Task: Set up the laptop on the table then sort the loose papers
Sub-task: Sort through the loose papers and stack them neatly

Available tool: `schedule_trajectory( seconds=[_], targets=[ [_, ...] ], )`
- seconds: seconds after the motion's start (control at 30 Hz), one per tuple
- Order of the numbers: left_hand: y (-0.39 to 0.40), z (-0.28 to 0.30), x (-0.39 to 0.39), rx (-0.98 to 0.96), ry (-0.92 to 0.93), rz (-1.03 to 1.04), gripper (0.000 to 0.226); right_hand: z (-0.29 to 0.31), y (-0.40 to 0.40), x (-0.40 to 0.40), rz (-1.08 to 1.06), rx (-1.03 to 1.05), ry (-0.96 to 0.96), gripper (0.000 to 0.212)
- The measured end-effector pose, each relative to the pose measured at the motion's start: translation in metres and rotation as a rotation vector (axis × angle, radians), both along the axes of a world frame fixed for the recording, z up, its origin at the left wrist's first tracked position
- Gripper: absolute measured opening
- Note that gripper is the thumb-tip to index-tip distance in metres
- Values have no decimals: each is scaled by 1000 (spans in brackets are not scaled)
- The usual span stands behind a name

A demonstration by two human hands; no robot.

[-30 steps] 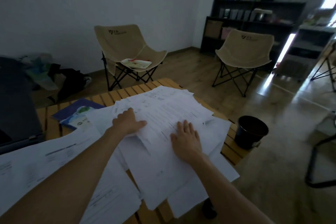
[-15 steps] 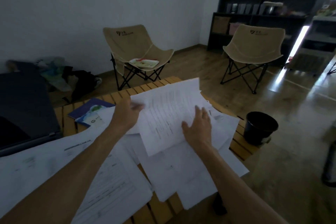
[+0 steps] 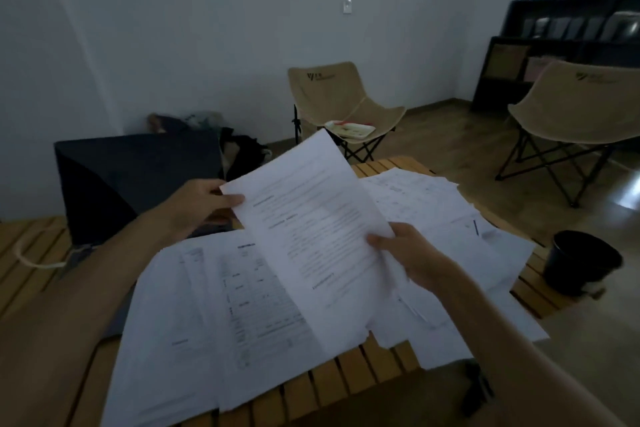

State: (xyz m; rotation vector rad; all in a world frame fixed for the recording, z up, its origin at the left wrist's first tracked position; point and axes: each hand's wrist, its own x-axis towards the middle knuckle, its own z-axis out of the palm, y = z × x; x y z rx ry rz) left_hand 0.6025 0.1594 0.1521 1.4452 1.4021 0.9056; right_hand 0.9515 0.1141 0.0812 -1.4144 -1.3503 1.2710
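Observation:
I hold a small stack of printed sheets (image 3: 311, 229) lifted above the wooden slatted table (image 3: 377, 371). My left hand (image 3: 197, 204) pinches its upper left corner, thumb on top. My right hand (image 3: 405, 253) grips its right edge. Beneath lie several loose papers (image 3: 214, 315) spread over the tabletop, with more papers (image 3: 436, 204) piled to the right. The dark laptop (image 3: 131, 180) stands open at the back left of the table, its screen facing away from the light.
A white cable (image 3: 38, 262) loops beside the laptop. Two beige folding chairs (image 3: 339, 104) (image 3: 571, 114) stand behind, one with a booklet on its seat. A black bucket (image 3: 581, 262) sits on the floor at the table's right. Dark shelves (image 3: 561, 42) line the far right wall.
Both hands went from resting on the pile to lifting a stack of sheets off it. The view has swung left, bringing the laptop into sight.

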Motion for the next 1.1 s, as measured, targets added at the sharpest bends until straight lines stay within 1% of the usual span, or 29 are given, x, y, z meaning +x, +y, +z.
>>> schedule_trajectory(
  seconds=[0.1,0.13,0.17,0.23,0.27,0.3,0.37,0.4,0.43,0.47,0.53,0.6,0.67,0.73,0.77,0.8,0.87,0.9,0.93,0.97,1.1],
  targets=[
    [-2,-23,-3,-12,-202,155,23,-15,-6,-11,67,-80,5,22],
    [0,-31,-3,4,-210,231,21,-17,-6,-15,103,-110,-13,24],
    [4,-40,-4,33,-145,309,20,-18,-7,-19,150,-139,-68,26],
    [11,-59,-7,98,155,441,18,-20,-10,-29,273,-178,-284,27],
    [13,-69,-9,124,303,482,21,-23,-11,-34,318,-181,-398,30],
    [12,-77,-8,135,401,498,27,-27,-12,-39,341,-179,-481,33],
    [11,-93,-2,183,553,462,52,-37,-11,-47,328,-167,-550,40],
    [9,-100,5,256,652,406,62,-39,-10,-50,312,-163,-567,39],
    [6,-104,14,333,742,306,65,-40,-9,-52,304,-167,-580,37],
    [3,-109,26,391,776,161,64,-40,-7,-53,302,-178,-585,35],
    [-8,-120,51,346,830,-106,64,-36,-6,-53,295,-222,-598,37],
    [-15,-138,65,291,944,-218,67,-30,-1,-49,242,-257,-622,40],
    [-18,-154,68,245,1027,-242,75,-25,15,-42,95,-203,-660,36],
    [-18,-162,64,220,1062,-253,87,-25,41,-27,-144,-32,-756,29],
    [-17,-161,63,225,1070,-258,93,-26,55,-18,-235,39,-829,32],
    [-18,-161,63,229,1078,-263,97,-28,67,-9,-271,58,-898,44],
    [-20,-161,64,248,1074,-263,100,-34,87,7,-216,-34,-1019,75],
    [-24,-162,64,256,1066,-255,99,-38,94,13,-174,-78,-1072,83],
    [-24,-162,64,266,1057,-245,98,-42,100,18,-148,-89,-1135,84],
    [-24,-163,63,274,1056,-238,96,-46,105,22,-132,-66,-1213,81],
    [-22,-167,63,305,1049,-222,95,-48,110,24,-118,130,-1509,56]
  ],
)
